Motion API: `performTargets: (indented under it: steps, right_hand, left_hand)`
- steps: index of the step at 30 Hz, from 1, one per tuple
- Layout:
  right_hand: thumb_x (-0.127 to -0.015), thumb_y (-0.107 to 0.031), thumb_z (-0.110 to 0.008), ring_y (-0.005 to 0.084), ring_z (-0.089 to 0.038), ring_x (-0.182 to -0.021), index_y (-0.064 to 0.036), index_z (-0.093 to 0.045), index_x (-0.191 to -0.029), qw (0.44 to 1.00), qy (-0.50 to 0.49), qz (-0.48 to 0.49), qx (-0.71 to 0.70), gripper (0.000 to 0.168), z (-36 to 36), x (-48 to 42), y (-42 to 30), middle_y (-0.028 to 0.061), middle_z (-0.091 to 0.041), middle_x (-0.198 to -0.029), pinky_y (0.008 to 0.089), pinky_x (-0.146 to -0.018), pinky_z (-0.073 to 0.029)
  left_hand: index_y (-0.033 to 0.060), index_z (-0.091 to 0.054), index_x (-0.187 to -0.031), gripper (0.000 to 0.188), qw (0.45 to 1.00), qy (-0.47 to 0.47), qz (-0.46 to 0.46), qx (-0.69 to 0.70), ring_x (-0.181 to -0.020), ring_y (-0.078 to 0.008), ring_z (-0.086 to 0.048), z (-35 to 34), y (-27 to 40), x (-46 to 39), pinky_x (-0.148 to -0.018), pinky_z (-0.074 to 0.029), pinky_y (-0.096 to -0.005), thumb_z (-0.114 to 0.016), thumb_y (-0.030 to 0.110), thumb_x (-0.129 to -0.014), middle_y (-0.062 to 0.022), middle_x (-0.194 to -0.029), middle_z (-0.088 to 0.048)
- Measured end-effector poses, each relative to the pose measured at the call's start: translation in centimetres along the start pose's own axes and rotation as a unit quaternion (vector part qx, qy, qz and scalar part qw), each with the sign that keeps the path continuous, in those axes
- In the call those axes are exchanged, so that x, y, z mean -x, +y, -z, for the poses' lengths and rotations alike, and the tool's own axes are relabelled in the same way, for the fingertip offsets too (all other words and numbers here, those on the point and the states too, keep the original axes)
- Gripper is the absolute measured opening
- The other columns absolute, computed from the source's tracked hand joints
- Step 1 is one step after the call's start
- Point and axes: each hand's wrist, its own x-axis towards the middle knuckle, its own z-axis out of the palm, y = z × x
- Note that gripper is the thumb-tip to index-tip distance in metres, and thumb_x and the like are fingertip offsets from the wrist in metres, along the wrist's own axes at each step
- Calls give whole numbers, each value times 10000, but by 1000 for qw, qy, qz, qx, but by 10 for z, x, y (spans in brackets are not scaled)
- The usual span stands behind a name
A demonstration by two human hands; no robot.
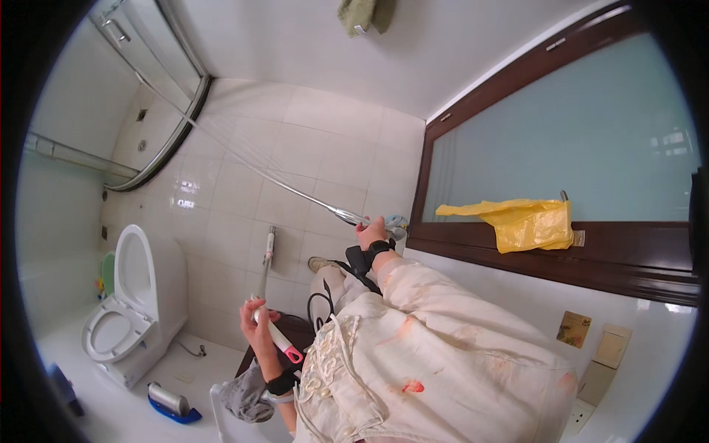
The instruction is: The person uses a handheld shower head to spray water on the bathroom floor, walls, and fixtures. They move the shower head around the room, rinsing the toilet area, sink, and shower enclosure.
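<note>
My left hand point(257, 324) is closed around the white handle point(277, 335) of a long-handled floor tool, which has a pink loop end. Its pole slants down to a narrow head point(271, 243) on the tiled floor; whether it is a squeegee or a mop cannot be told. My right hand point(372, 232) grips the metal end of a shower hose point(293, 194), stretched from the glass shower enclosure at the upper left. Just beyond that hand is a blue-and-white object point(396, 223), partly hidden and unclear.
A toilet point(152, 288) with raised lid stands at left. The curved shower sill point(194, 111) lies at upper left. A dark-framed glass door point(554, 138) with a yellow plastic bag point(526, 224) on its handle is at right. A grey cloth point(246, 396) hangs near my left forearm.
</note>
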Motion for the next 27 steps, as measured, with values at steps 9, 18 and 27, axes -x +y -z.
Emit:
performTargets:
  steps: [9, 18, 27]
  right_hand:
    - [-878, -326, -421, 250, -484, -919, -64, -429, -1077, 997, -18, 10, -69, 329, 41, -50, 4, 137, -496, -1050, 344, -722, -491]
    - [-893, -292, -442, 241, -544, -857, -47, -403, -1123, 982, 36, -19, -186, 339, 44, -55, -19, 121, -541, -1047, 292, -631, -522]
    - [-905, -240, -515, 255, -531, -919, -30, -378, -1132, 944, -25, 149, 293, 338, 90, -115, 3, 161, -515, -1068, 300, -646, -550]
  left_hand:
    - [1, -573, -968, 145, 999, -26, 12, -25, -652, -155, -604, -13, 6, 0, -624, -541, -280, -552, 52, -834, -108, -1047, -544]
    - [16, -566, -968, 121, 999, -34, 15, -18, -654, -148, -606, -23, 9, 0, -619, -533, -279, -531, 42, -855, -98, -1065, -557]
    - [34, -573, -960, 115, 998, -51, 11, -38, -637, -142, -611, -29, 9, -1, -608, -532, -284, -528, 71, -861, -87, -1058, -572]
